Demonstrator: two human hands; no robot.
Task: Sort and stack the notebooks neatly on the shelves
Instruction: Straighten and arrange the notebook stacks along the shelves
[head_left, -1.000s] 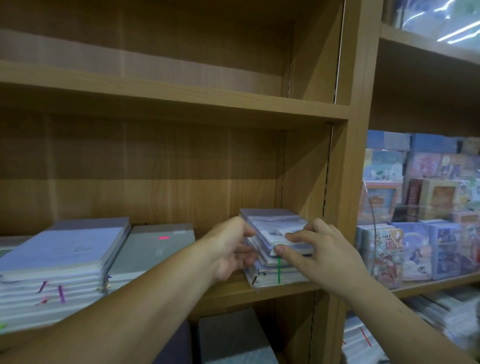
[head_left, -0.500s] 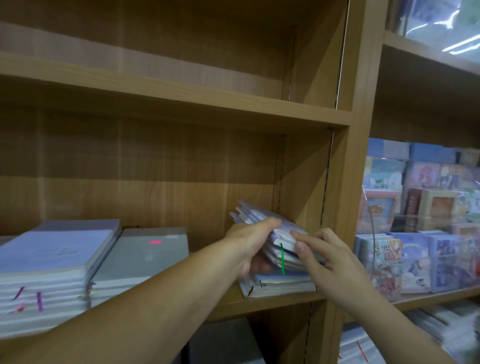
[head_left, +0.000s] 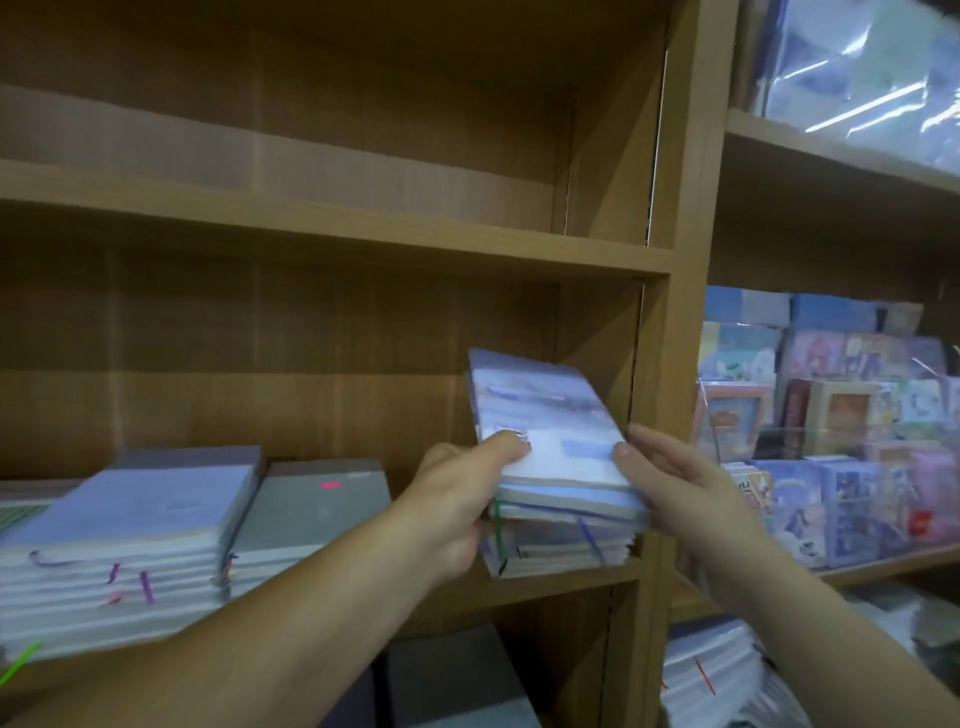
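A small bundle of pale blue notebooks (head_left: 540, 415) is lifted with its far end tilted up, above the few notebooks still lying at the right end of the wooden shelf (head_left: 540, 584). My left hand (head_left: 457, 509) grips the bundle's near left corner, thumb on top. My right hand (head_left: 675, 493) holds the near right corner, thumb on the cover. The remaining notebooks (head_left: 561, 551) under it show green and blue ribbon markers.
On the same shelf, a tall stack of pale notebooks (head_left: 119, 551) stands at the left, a grey stack (head_left: 306, 514) beside it. The shelf above (head_left: 332, 228) holds nothing in view. The unit to the right (head_left: 831, 457) is crowded with colourful wrapped stationery.
Both hands have taken the upper notebooks off the right-hand stack and raised them, far end tilting up. The camera view has shifted slightly closer.
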